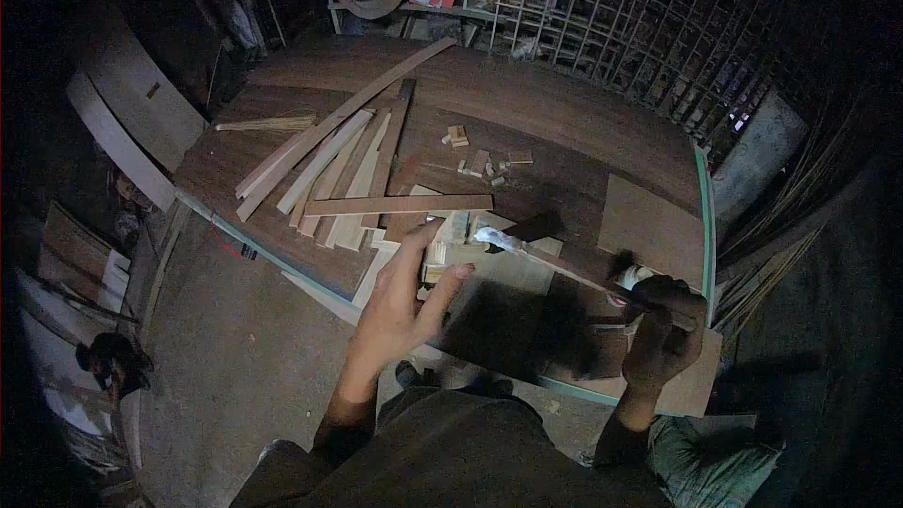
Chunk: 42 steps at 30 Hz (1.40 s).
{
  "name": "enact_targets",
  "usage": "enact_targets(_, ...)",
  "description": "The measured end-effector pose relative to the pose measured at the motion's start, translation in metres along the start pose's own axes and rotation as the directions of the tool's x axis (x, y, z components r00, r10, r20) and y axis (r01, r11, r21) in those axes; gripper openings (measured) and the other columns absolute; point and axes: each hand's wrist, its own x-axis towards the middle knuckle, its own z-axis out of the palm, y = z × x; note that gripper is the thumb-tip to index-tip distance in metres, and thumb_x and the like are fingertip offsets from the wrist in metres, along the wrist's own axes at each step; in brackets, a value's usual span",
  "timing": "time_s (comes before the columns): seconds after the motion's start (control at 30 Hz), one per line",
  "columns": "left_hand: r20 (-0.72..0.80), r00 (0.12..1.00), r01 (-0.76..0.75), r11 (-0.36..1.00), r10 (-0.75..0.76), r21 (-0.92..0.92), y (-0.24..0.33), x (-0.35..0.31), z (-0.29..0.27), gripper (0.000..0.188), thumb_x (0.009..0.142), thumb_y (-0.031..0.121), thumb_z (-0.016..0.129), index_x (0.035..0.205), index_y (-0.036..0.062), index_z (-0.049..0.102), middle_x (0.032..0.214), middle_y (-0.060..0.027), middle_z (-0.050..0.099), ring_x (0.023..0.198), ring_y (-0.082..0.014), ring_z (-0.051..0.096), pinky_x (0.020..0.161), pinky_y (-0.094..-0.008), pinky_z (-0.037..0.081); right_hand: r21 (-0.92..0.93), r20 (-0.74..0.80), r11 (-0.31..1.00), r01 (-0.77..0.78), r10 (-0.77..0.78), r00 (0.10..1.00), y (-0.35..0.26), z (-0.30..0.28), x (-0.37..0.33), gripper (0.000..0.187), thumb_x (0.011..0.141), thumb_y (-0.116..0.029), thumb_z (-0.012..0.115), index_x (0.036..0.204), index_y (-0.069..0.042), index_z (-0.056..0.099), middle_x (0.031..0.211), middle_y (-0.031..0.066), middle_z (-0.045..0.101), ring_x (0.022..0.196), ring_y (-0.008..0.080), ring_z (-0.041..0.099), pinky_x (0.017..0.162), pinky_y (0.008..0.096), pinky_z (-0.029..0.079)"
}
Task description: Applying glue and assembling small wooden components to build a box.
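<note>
My left hand [400, 296] curls around a small bundle of pale wood pieces [435, 273] at the near middle of the table, its thumb raised to one side. My right hand [666, 334], in shadow, grips a thin wooden stick [574, 273]. White paste, which looks like glue, coats the stick's far tip [497, 238], right by the upper end of the pieces my left hand holds. A white round object [635, 276] sits just beyond my right fingers; its kind is unclear. Beneath the stick lies a pale flat board [517, 273], partly in shadow.
Long wood strips [348, 165] fan out on the brown table [564, 113], one reddish strip [404, 205] lying across them. Small offcuts [484, 165] are scattered beyond. A square board [649, 226] lies at right. A metal grille [649, 19] stands behind. Another person [113, 362] is at far left.
</note>
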Motion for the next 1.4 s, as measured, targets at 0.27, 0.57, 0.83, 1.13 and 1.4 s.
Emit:
enact_targets(0.27, 0.128, 0.976, 0.211, 0.923, -0.179, -0.322, -0.013, -0.001, -0.025, 0.044, 0.096, 0.017, 0.062, 0.132, -0.0007, 0.045, 0.111, -0.0153, 0.063, 0.097, -0.0186, 0.062, 0.082, -0.0318, 0.051, -0.120, 0.255, 0.948, 0.296, -0.259, 0.932, -0.014, 0.009, -0.004, 0.010, 0.090, 0.000, 0.056, 0.099, 0.005, 0.056, 0.087, 0.0187, 0.064, 0.068, 0.0218, 0.059, 0.062, 0.0300, 0.049)
enact_targets(0.57, 0.229, 0.968, 0.215, 0.825, -0.107, -0.523, -0.020, -0.006, -0.038, 0.040, 0.099, 0.012, 0.056, 0.134, 0.0003, 0.042, 0.108, -0.0104, 0.064, 0.086, -0.0124, 0.061, 0.075, -0.0282, 0.053, -0.380, 0.228, 0.924, -0.040, 0.136, 0.964, -0.008, 0.014, -0.023, 0.014, 0.093, -0.002, 0.057, 0.105, 0.005, 0.059, 0.098, 0.0151, 0.065, 0.091, 0.0250, 0.064, 0.083, 0.0328, 0.051)
enact_targets(0.83, 0.222, 0.975, 0.100, 0.909, -0.009, -0.405, -0.016, -0.017, -0.034, 0.038, 0.097, 0.009, 0.057, 0.131, -0.0017, 0.045, 0.105, -0.0082, 0.063, 0.082, -0.0097, 0.059, 0.072, -0.0264, 0.052, -0.351, 0.204, 0.933, -0.076, 0.156, 0.966, -0.007, 0.020, -0.032, 0.019, 0.097, -0.002, 0.049, 0.111, 0.005, 0.061, 0.112, 0.0147, 0.059, 0.103, 0.0227, 0.059, 0.090, 0.0307, 0.046)
enact_targets(1.13, 0.325, 0.945, 0.114, 0.894, 0.037, -0.433, -0.010, -0.022, -0.041, 0.040, 0.097, 0.011, 0.059, 0.133, 0.0003, 0.046, 0.096, -0.0060, 0.065, 0.076, -0.0071, 0.056, 0.065, -0.0226, 0.047, -0.423, 0.232, 0.905, 0.055, 0.049, 0.972, -0.007, 0.014, -0.019, 0.016, 0.095, 0.002, 0.052, 0.108, 0.004, 0.061, 0.113, 0.0135, 0.056, 0.104, 0.0204, 0.057, 0.088, 0.0283, 0.044)
enact_targets(1.4, 0.239, 0.969, 0.194, 0.808, -0.068, -0.556, -0.013, -0.028, -0.033, 0.038, 0.098, 0.012, 0.057, 0.132, 0.0008, 0.045, 0.098, -0.0072, 0.066, 0.078, -0.0079, 0.057, 0.065, -0.0227, 0.048, -0.242, 0.113, 0.967, -0.080, 0.110, 0.988, -0.010, 0.020, -0.059, 0.017, 0.094, 0.002, 0.054, 0.110, 0.004, 0.058, 0.116, 0.0143, 0.054, 0.101, 0.0218, 0.057, 0.086, 0.0312, 0.047)
